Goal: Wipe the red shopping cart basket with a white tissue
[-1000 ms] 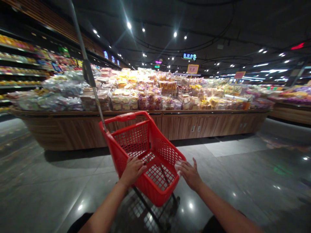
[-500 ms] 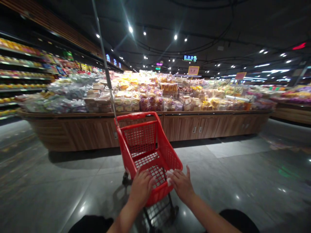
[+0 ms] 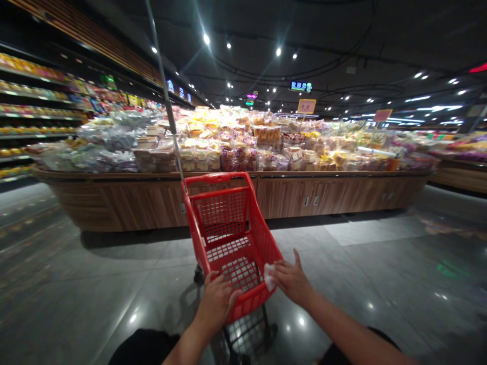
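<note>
A small red plastic shopping cart [image 3: 228,218] with a mesh basket stood just ahead of the person, its near end low in the view and its frame resting on the floor. A crumpled white tissue [image 3: 269,277] lay against the basket's right rim, under the spread fingers of the right hand [image 3: 292,279]; whether the hand was pinching it could not be told. The left hand [image 3: 216,304] was curled firmly over the near rim, and the two hands stood apart with the basket's corner between them. Compared with half a second earlier, the hands had drawn a little farther apart, leaving more of the tissue showing. A thin metal pole [image 3: 163,86] rose from the cart's far corner. Beyond it, a long wooden-fronted display table [image 3: 114,200] carried heaped bags of packaged baked goods [image 3: 228,144], under a yellow price sign [image 3: 306,106]. Stocked shelves [image 3: 34,96] lined the left side, and polished grey floor tiles [image 3: 95,263] reflected the ceiling lights.
</note>
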Tool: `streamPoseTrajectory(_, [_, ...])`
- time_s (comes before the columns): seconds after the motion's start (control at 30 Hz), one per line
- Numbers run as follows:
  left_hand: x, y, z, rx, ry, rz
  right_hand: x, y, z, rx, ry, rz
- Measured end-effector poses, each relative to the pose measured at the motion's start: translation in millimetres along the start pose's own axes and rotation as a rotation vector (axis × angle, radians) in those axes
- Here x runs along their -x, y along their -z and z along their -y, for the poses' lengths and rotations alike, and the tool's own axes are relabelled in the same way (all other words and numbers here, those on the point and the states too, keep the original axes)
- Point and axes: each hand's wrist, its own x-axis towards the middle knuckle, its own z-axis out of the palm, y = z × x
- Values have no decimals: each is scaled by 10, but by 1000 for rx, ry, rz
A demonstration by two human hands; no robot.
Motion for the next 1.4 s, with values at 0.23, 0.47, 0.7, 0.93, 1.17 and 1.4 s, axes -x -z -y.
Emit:
streamPoseTrajectory(0.23, [31, 57, 48, 25, -21, -17, 47, 26, -45, 8, -54, -41])
streamPoseTrajectory(0.47, [98, 256, 253, 32, -72, 25, 84, -41, 255, 23, -76, -31])
streamPoseTrajectory(0.7, [1, 99, 17, -183, 54, -39, -42, -168, 550, -7, -78, -41])
streamPoseTrajectory(0.93, [54, -74, -98, -186, 67, -34, -193, -208, 608, 17, 104, 52])
streamPoseTrajectory(1.17, [77, 11, 142, -181, 9, -39, -432, 355, 6, 100, 312, 140])
streamPoseTrajectory(1.4, [38, -32, 185, -193, 9, -48, -295, 16, 304, 57, 230, 32])
